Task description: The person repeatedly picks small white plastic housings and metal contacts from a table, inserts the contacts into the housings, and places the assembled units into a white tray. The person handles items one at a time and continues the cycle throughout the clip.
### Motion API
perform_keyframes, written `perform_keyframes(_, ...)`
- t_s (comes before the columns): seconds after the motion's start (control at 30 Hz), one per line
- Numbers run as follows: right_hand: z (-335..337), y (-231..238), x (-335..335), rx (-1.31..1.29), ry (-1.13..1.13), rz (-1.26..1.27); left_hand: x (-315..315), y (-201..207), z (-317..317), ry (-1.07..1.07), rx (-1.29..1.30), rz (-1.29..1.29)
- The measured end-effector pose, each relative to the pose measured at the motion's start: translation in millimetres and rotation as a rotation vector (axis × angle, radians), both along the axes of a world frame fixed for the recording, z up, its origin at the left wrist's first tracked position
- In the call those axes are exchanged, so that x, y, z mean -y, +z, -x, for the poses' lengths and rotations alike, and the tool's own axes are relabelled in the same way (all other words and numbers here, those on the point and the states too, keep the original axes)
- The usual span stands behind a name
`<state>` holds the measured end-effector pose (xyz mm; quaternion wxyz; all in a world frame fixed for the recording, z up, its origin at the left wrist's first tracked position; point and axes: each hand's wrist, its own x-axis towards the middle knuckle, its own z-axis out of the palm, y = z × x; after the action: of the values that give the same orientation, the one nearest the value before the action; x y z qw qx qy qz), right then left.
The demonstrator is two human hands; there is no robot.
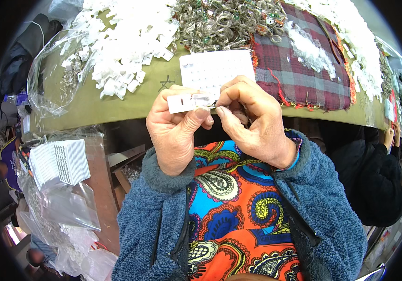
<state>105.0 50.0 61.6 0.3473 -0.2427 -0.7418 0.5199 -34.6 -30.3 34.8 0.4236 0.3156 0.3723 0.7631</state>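
Observation:
Above the table's near edge, my left hand (173, 129) pinches a small white plastic card (177, 103) between thumb and fingers. The card has a dark slot, and a clear, shiny piece (200, 100) lies at its right end. My right hand (257, 124) meets that end, thumb and forefinger closed on a tiny dark bit; its kind is too small to tell. Just beyond both hands lies a white sheet (216, 65) with rows of small marks, partly covered by my fingers.
White plastic pieces (121, 42) are heaped at the far left of the green table (116, 110). Behind the sheet is a pile of clear coiled strands (219, 25). A plaid cloth (276, 77) bears clear bits (311, 49). Stacked white cards (60, 161) stand lower left. Another person's hand (389, 136) shows far right.

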Motion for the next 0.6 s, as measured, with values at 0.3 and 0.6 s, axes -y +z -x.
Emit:
perform_keyframes(0.3, 1.6, -2.8, -3.8, -0.016, -0.029, -0.158, 0.5, -2.4, -0.1, 0.020, -0.139, -0.063)
perform_keyframes(0.6, -2.2, 1.7, -0.2, -0.009, 0.025, 0.092, 1.9, -3.3, -2.1, 0.013, -0.086, -0.067)
